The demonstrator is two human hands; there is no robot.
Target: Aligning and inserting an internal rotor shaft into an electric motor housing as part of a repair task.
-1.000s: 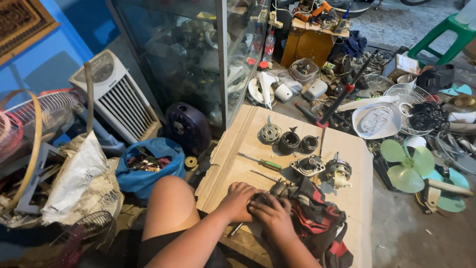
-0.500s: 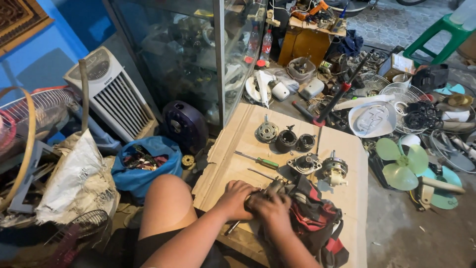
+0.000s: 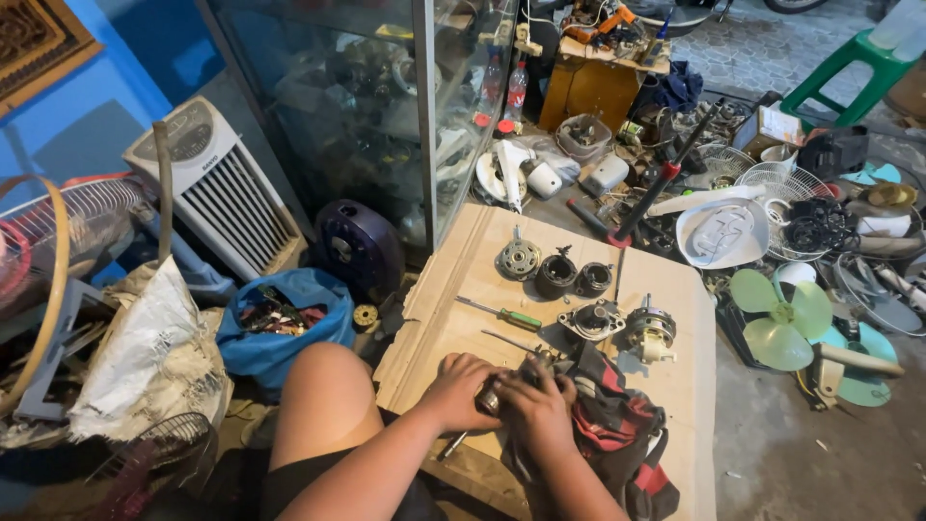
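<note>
My left hand (image 3: 458, 393) and my right hand (image 3: 535, 405) are closed together around a small metal motor part (image 3: 490, 397) over a sheet of cardboard (image 3: 675, 386). A red and black tool bag (image 3: 617, 434) lies under my right wrist. Just beyond my hands lie a green-handled screwdriver (image 3: 502, 314) and a second thin tool (image 3: 511, 341). Farther out on the cardboard sit several fan motor pieces: a round stator (image 3: 518, 259), two dark housings (image 3: 573, 276), and a motor with a shaft (image 3: 648, 331). My bare knee (image 3: 323, 386) is at the left.
A glass cabinet (image 3: 386, 106) stands behind the cardboard, with a white air cooler (image 3: 217, 188) and a blue bag of scrap (image 3: 280, 318) to its left. Green fan blades (image 3: 781, 314), fan grilles (image 3: 776, 183) and a green stool (image 3: 849, 68) crowd the right.
My hands have stayed closed on the small part, shifting it slightly between them. The view has drifted a little; the parts on the cardboard have not moved.
</note>
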